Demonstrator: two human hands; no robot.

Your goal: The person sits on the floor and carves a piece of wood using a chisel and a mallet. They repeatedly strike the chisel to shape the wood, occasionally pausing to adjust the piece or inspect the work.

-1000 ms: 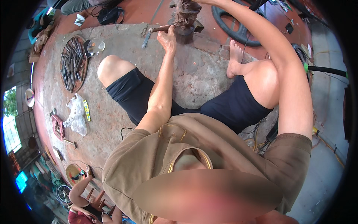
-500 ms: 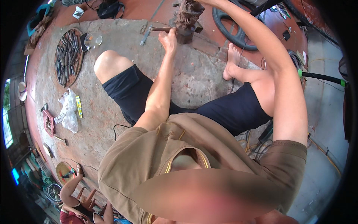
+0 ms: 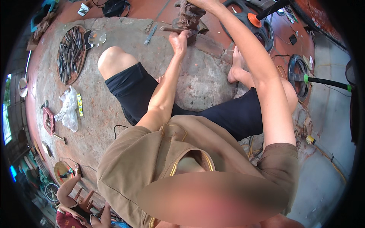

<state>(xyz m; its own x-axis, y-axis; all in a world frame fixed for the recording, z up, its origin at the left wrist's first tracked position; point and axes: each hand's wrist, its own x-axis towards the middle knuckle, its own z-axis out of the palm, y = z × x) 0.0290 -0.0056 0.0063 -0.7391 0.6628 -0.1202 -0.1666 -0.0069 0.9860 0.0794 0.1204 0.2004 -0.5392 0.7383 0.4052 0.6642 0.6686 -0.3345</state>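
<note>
A dark brown carved wooden piece (image 3: 191,18) stands upright at the top of the view, in front of my legs. Low on its left side, my left hand (image 3: 178,42) is closed on a brown stick-like tool, likely a carving chisel (image 3: 170,29), whose handle end points left. My right hand (image 3: 205,3) reaches over to the top of the carving. The picture's upper edge cuts it off, so its fingers and anything in them are hidden.
A round basket (image 3: 83,60) of several dark chisels, a clear bowl (image 3: 97,38), a plastic bag (image 3: 69,110) and a red crate (image 3: 48,121) lie left. A flat metal strip (image 3: 151,34) lies near the carving. Right are a fan (image 3: 319,17) and cables; another person (image 3: 78,209) sits lower left.
My left hand and the tool have shifted slightly right and down along the carving. My right forearm has swung left, and my right knee has come out from behind it.
</note>
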